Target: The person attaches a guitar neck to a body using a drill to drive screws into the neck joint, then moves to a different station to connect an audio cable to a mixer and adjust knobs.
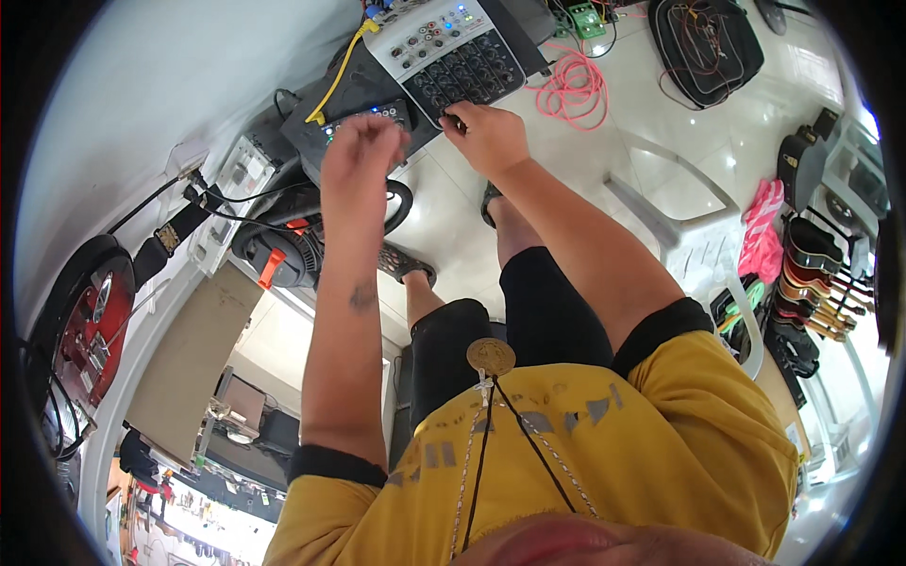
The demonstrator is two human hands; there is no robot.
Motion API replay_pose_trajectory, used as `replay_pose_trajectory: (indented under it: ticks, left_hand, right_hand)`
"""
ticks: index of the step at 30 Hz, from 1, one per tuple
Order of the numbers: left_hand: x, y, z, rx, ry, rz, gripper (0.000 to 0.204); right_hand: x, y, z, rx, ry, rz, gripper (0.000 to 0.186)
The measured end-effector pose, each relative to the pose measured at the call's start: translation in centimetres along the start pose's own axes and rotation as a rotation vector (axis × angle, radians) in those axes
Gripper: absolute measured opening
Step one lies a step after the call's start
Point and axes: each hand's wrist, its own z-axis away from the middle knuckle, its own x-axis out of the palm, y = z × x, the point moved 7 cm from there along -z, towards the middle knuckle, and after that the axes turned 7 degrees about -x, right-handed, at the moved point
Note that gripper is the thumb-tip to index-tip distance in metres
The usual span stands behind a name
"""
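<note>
A grey and black audio mixer with rows of knobs and small blue lights lies at the top, tilted in view. My right hand is at its near left corner, fingers curled together and touching the knob area; the fingertips hide whatever they pinch. My left hand hovers in front of a smaller black audio unit with a row of lit buttons. Motion smears its bent fingers, so I cannot make out a grip. A yellow cable runs from the mixer's left side down to the smaller unit.
Coiled pink cable lies on the tiled floor right of the mixer, near an open black case. A white plastic chair stands right. A red electric guitar is at far left; several guitars line the far right.
</note>
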Motion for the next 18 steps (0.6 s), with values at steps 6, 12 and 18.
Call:
replay_pose_trajectory:
  ticks: [6, 12, 18]
  left_hand:
    - [-1.6, -0.8, -11.2, 0.196, 0.277, -0.436, 0.024]
    - [-1.3, -3.0, -7.9, 0.170, 0.353, -0.531, 0.020]
    - [-7.1, -11.8, -0.9, 0.019, 0.387, -0.610, 0.016]
  right_hand:
    - [0.3, -0.6, -0.1, -0.002, -0.034, -0.030, 0.018]
    - [0.1, 0.1, -0.3, 0.021, -0.028, -0.076, 0.020]
    - [-0.6, 0.3, 0.3, 0.047, -0.121, -0.087, 0.027]
